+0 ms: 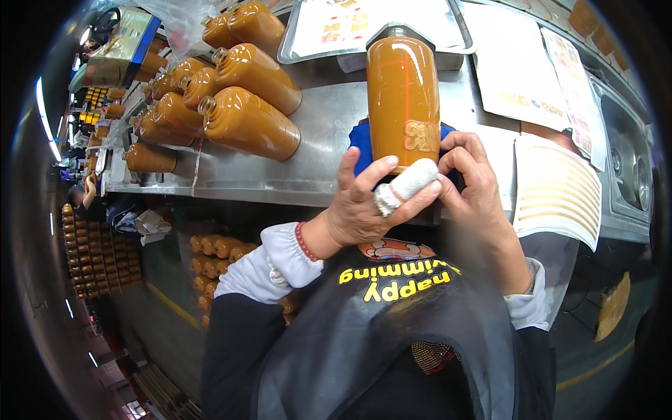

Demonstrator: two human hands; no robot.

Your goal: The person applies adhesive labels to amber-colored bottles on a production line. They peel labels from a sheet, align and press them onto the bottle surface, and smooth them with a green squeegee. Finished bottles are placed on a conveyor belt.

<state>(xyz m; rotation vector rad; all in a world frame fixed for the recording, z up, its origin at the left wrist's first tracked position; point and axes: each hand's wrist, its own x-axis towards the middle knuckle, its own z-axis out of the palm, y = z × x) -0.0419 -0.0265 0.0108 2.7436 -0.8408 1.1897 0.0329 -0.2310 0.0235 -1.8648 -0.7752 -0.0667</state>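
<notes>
A glossy caramel-brown bottle [403, 94] lies before me, its neck pointing away and its base towards me. Gold raised-looking ornament [420, 135] marks its side near the base. Blue cloth [361, 144] shows beneath it. My left hand [362, 207] is at the base end with its fingers spread; one finger wears a white fabric cover [407, 186] and meets the bottle's lower edge. Beside the base on the right, my right hand [470, 181] has its thumb and forefinger bent together, close to the left fingertips. Whether anything small sits between them is hidden.
Several similar bottles [252, 123] stand on the steel counter [331, 100] at left. A metal tray [286, 50] holds printed sheets behind the bottle. A sheet with gold strips [559, 184] overhangs the counter edge at right, near a steel sink [619, 205]. Racked bottles [102, 257] stand below left.
</notes>
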